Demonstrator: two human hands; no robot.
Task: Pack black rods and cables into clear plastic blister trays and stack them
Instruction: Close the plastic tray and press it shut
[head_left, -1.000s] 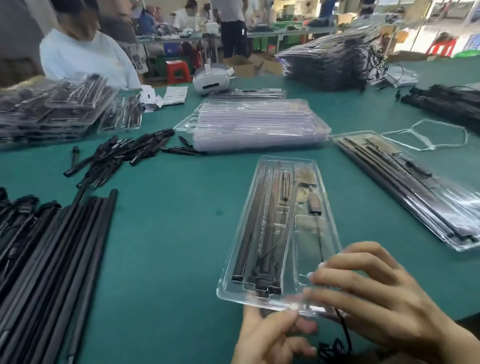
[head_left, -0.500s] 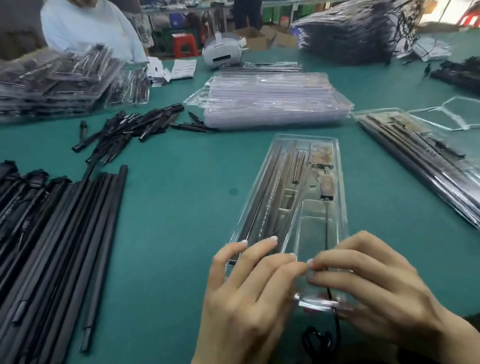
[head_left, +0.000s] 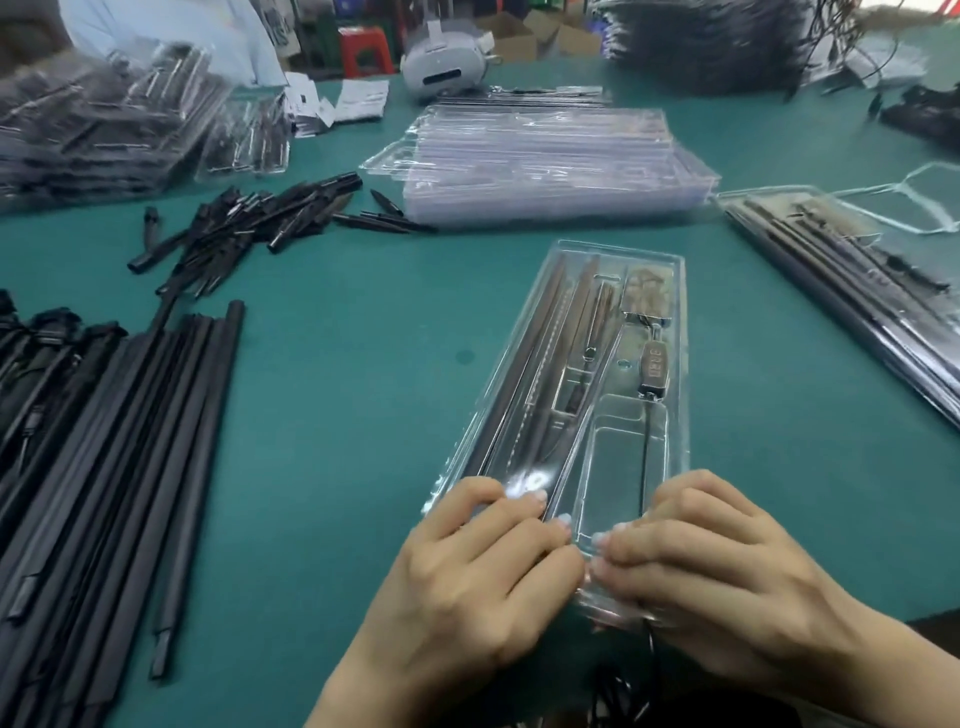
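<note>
The glossy clear-plastic blister tray (head_left: 582, 364) holds matt black rods (head_left: 524, 364) on a smooth green table (head_left: 337, 395).

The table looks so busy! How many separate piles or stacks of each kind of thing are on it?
Stacks of empty clear trays: 1
Stacks of packed trays: 4 (far left, beside it, far back, right)
Piles of long black rods: 1
Piles of short black pieces: 1
Trays being packed: 1
Total: 8
</note>
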